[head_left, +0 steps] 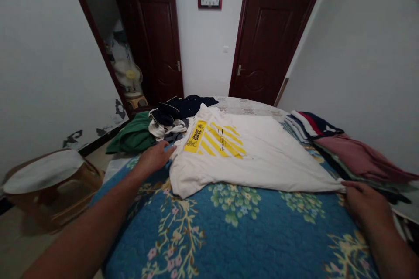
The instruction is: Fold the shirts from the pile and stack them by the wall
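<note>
A white T-shirt [268, 152] with a yellow striped print lies spread on a blue floral bedcover [262, 235]. Its lower right corner is pinched in the fingers of my right hand [368, 200], at the bed's right side. My left hand [156, 157] is at the shirt's left edge, near the printed yellow block. Its thumb reaches the white cloth and stands apart from the forefinger, with nothing visible between them; the other fingers are partly hidden.
Dark navy clothes [183, 108] and a green garment [135, 133] lie heaped at the far left. Folded clothes, a pink one [356, 154] among them, are stacked at right. A stool [46, 174] stands left of the bed, and a fan [129, 74] beyond the doorway.
</note>
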`<move>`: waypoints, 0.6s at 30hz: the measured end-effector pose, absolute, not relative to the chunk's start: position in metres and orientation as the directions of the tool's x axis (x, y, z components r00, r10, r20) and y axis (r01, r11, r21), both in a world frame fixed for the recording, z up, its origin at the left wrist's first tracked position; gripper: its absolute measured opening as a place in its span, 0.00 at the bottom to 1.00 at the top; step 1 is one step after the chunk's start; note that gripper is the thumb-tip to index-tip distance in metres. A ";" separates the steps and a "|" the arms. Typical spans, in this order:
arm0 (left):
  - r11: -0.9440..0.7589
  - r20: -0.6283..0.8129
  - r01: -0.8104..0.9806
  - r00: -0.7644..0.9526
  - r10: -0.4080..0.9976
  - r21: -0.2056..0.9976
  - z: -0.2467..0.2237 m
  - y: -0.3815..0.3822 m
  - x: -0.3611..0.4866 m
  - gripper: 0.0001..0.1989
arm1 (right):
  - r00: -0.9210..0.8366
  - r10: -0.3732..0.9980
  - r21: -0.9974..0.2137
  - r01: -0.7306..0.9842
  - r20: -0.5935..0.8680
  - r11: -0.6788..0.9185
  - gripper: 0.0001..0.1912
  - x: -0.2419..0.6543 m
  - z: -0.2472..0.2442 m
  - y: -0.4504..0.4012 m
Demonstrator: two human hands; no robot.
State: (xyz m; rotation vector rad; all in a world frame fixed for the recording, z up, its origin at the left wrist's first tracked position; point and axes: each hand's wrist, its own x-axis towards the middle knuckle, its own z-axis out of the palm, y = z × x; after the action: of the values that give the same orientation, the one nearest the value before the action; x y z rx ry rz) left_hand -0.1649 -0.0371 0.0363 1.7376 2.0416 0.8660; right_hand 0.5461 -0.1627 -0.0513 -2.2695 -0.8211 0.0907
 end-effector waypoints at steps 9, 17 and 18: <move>0.113 -0.118 0.405 -0.013 0.993 0.907 0.034 -0.095 -0.122 0.39 | 0.773 0.596 -0.730 0.535 0.219 -0.425 0.22 0.515 -0.032 -0.161; 0.234 -0.205 0.038 -0.362 0.909 0.971 0.052 -0.094 -0.112 0.29 | 0.778 0.512 -0.741 0.575 0.365 -0.346 0.21 0.506 -0.019 -0.162; 0.250 -0.216 0.043 -0.380 0.899 0.967 0.050 -0.098 -0.112 0.28 | 0.781 0.506 -0.738 0.575 0.366 -0.353 0.21 0.506 -0.018 -0.163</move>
State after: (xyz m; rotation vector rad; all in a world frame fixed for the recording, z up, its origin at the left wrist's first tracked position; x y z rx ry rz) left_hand -0.1117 -0.0976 0.0504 0.8853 1.6572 1.2458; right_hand 0.5059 -0.1632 -0.0179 -2.0188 -0.8085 -0.0911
